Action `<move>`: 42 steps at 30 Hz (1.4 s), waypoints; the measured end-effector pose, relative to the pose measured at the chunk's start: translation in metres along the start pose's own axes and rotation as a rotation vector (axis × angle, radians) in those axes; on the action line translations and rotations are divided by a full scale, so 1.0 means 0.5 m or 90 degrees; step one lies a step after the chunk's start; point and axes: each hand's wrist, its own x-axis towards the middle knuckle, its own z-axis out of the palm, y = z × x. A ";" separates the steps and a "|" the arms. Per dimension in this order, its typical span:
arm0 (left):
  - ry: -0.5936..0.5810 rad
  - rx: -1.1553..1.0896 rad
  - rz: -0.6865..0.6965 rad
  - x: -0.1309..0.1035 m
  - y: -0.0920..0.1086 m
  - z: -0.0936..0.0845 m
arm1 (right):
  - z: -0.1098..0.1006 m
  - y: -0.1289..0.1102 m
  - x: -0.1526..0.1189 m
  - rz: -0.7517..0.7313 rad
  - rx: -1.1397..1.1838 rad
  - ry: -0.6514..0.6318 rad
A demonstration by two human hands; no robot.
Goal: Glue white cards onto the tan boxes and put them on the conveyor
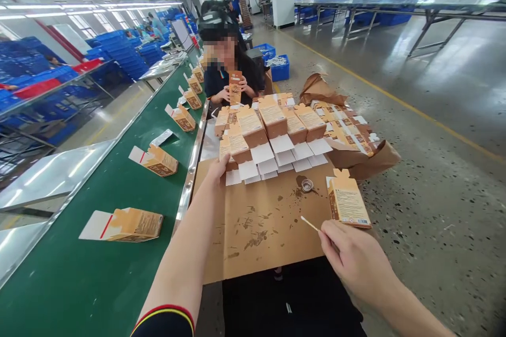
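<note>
Several orange-brown boxes (252,124) with open white flaps are stacked on a stained cardboard sheet (253,242). My left hand (219,169) touches the left edge of this stack, its thumb against a lower box; whether it grips that box is unclear. Between the fingertips of my right hand (348,247) is a thin cotton swab (310,222), its white tip pointing up and left over the cardboard. Just behind that hand a single box (348,200) lies at the right edge. A small round clear dish (307,185) sits in a dark wet patch.
A green conveyor belt (114,179) at the left carries a row of open boxes (158,160). Across the stack a person (213,76) holds a box (235,87). Brown paper (356,166) with flattened cartons lies at the right; blue bins (280,67) stand behind.
</note>
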 end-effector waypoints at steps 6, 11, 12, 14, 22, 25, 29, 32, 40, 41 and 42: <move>0.083 -0.117 -0.034 -0.125 -0.057 -0.096 | -0.061 0.043 0.184 0.186 -0.215 -0.302; 0.065 -0.255 -0.024 -0.310 -0.126 -0.159 | -0.021 0.074 0.277 0.183 -0.232 -0.373; 0.055 -0.265 -0.022 -0.340 -0.139 -0.154 | -0.013 0.079 0.285 0.180 -0.233 -0.380; 0.046 -0.264 -0.011 -0.385 -0.161 -0.128 | -0.002 0.089 0.294 0.171 -0.235 -0.387; 0.050 -0.185 0.009 -0.407 -0.203 -0.027 | -0.035 0.096 0.234 0.142 -0.210 -0.300; 0.026 -0.171 0.009 -0.413 -0.197 -0.025 | -0.001 0.056 0.152 0.083 -0.074 -0.179; 0.010 -0.157 0.011 -0.426 -0.188 -0.024 | 0.114 -0.035 0.062 0.007 0.050 -0.168; 0.014 -0.148 0.021 -0.431 -0.191 -0.021 | 0.192 -0.085 0.040 -0.008 0.052 -0.182; 0.059 -0.117 0.080 -0.450 -0.226 -0.001 | 0.211 -0.062 0.049 0.017 0.047 -0.169; 0.068 -0.101 0.087 -0.457 -0.229 0.001 | 0.200 -0.053 0.046 0.024 0.048 -0.163; 0.072 -0.078 0.091 -0.465 -0.230 0.002 | 0.188 -0.045 0.041 0.033 0.049 -0.155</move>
